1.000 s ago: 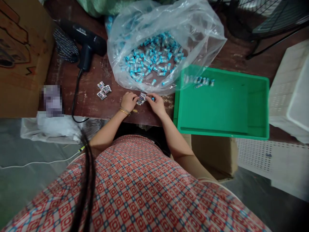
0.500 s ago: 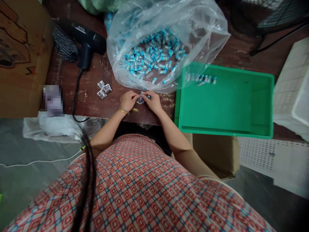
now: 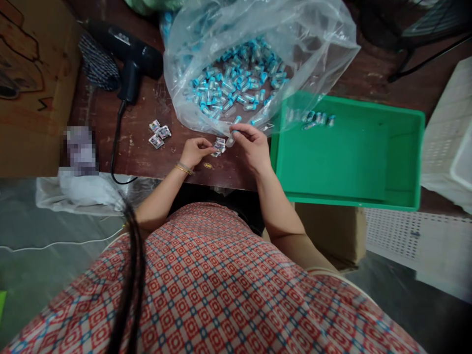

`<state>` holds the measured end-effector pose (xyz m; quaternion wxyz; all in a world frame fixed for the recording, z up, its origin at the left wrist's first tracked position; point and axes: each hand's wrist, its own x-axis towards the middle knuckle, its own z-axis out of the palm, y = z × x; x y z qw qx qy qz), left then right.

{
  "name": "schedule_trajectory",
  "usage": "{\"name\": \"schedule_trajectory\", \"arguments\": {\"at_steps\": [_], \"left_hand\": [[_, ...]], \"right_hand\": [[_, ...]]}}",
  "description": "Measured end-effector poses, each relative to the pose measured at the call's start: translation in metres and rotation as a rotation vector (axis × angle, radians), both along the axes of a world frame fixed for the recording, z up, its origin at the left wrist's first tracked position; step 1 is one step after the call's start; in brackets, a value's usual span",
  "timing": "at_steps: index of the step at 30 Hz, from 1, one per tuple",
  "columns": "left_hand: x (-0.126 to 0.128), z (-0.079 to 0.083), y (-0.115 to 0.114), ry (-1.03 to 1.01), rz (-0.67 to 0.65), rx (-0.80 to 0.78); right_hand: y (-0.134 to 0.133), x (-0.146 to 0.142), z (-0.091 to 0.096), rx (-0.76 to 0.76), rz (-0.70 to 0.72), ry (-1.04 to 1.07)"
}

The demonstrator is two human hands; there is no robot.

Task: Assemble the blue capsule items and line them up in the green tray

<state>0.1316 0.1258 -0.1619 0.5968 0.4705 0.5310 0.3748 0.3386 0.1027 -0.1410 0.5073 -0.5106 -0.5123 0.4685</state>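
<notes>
In my right hand [image 3: 255,150], thumb and fingers pinch a small clear vial [image 3: 230,141] with a blue cap, just in front of the plastic bag's opening. My left hand [image 3: 196,151] is closed in a pinch at the edge of a little pile of printed labels [image 3: 220,145]; a label seems to be between its fingertips, partly hidden. The clear plastic bag [image 3: 313,73] lies open behind both hands, with many blue-capped vials [image 3: 236,86] spilling toward its mouth. To the left sits another small group of printed labels [image 3: 157,141].
A green tray [image 3: 346,202] on the right holds several labelled vials [image 3: 320,119] near its back left corner. A black heat gun [image 3: 132,69] and its cord lie left, beside a cardboard box [image 3: 37,98]. A fan [image 3: 409,29] stands back right, and a white crate [image 3: 448,128] is beyond the tray.
My right hand has moved right and slightly back from the label pile and now holds a clear vial. My left hand stays by the labels, which show more fully.
</notes>
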Motion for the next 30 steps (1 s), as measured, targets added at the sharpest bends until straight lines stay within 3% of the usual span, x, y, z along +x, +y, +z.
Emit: {"name": "schedule_trajectory", "arguments": {"at_steps": [3,8,18,23,30], "left_hand": [[0.005,0.011,-0.005,-0.036,-0.016,-0.024],[0.007,0.019,-0.010,-0.111,-0.058,-0.069],[0.007,0.015,-0.014,-0.257,-0.308,-0.227],[0.014,0.012,-0.028,-0.379,-0.233,-0.230],[0.015,0.010,-0.053,-0.588,-0.205,-0.541]], "right_hand": [[0.001,-0.007,0.013,0.023,0.001,-0.011],[0.000,-0.011,0.007,0.003,0.011,-0.002],[-0.011,-0.002,0.014,0.056,0.110,-0.020],[-0.022,-0.010,-0.002,0.073,-0.005,0.011],[-0.065,-0.025,-0.016,0.019,-0.039,-0.048]]}}
